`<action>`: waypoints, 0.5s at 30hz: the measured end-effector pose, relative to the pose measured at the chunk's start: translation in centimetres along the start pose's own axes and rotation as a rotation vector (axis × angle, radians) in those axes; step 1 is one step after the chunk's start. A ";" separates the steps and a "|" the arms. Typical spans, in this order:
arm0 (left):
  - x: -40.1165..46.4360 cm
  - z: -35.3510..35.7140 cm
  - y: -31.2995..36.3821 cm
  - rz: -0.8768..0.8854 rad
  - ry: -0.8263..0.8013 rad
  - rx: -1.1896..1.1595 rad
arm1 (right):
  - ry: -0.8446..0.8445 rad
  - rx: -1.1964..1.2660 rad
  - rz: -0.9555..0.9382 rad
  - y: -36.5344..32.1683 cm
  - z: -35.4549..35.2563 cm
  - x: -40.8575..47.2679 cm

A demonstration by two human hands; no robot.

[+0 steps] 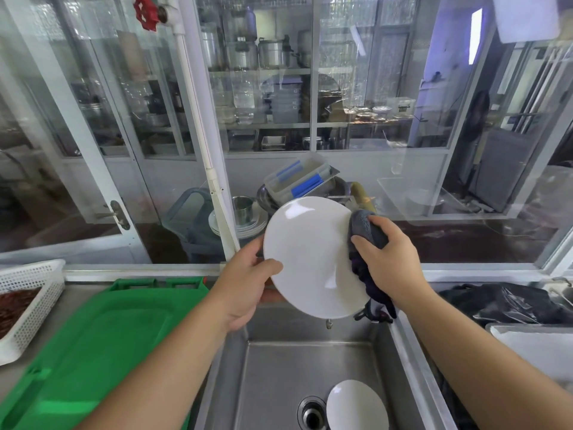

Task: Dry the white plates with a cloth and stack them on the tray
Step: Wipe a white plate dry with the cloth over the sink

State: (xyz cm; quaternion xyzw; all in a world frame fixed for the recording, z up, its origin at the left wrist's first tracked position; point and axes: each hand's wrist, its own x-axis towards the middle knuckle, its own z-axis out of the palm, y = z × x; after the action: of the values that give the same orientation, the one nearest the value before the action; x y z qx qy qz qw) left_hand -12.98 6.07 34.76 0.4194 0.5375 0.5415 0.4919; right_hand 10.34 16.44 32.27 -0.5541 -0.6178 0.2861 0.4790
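Observation:
I hold a white plate [307, 256] tilted up over the steel sink [279, 361]. My left hand [245, 280] grips its left rim, thumb on the face. My right hand [387, 262] presses a dark grey cloth [364, 231] against the plate's right edge; the cloth hangs down behind the rim. A second white plate [356, 405] lies in the sink basin beside the drain [311, 414]. The green tray [102, 346] lies on the counter to the left, with nothing on it.
A white perforated basket [34, 305] of dark reddish stuff stands at far left. A black bag [502, 302] and a white tub [533, 346] sit at right. Behind the glass are stacked plates [248, 226], a clear box [299, 181] and shelves of pots.

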 end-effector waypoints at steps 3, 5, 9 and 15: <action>-0.1 0.1 -0.2 0.025 -0.019 0.022 | -0.030 -0.298 -0.139 -0.1 0.0 -0.2; -0.1 0.5 -0.6 0.043 -0.014 0.018 | -0.051 -0.605 -0.267 -0.2 0.2 -0.8; 0.1 1.3 -0.9 0.063 0.039 -0.040 | -0.073 -0.873 -0.386 -0.8 0.9 -3.3; 0.2 1.5 -1.3 0.072 0.066 -0.064 | -0.333 -0.687 -0.549 -2.0 2.7 -7.4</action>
State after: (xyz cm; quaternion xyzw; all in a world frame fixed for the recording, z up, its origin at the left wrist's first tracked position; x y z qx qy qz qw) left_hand -11.40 6.47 33.60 0.4044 0.5206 0.5892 0.4671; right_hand 6.50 9.37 31.03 -0.4431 -0.8689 0.0129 0.2203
